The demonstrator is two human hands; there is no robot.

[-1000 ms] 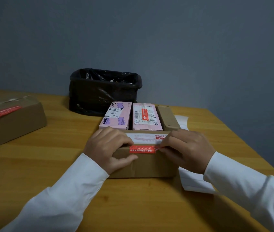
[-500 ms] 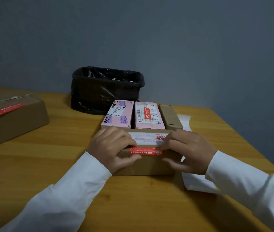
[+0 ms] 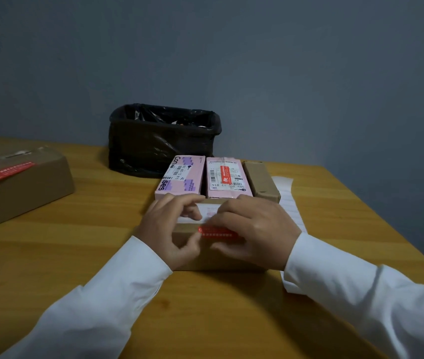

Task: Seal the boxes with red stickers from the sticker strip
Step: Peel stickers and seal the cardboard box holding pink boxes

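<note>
Both hands on the brown box [image 3: 218, 255] at table centre: the left hand [image 3: 169, 229] curls round its left end, thumb on the front face, gripping it; the right hand [image 3: 255, 229] has its fingers curled over the red sticker [image 3: 218, 232] on the front top edge, pressing there. At 12 o'clock, just behind, two pink boxes [image 3: 182, 177]; at 3 o'clock, the white sticker strip [image 3: 287, 200]; at 10, another stickered carton [image 3: 19, 187]
</note>
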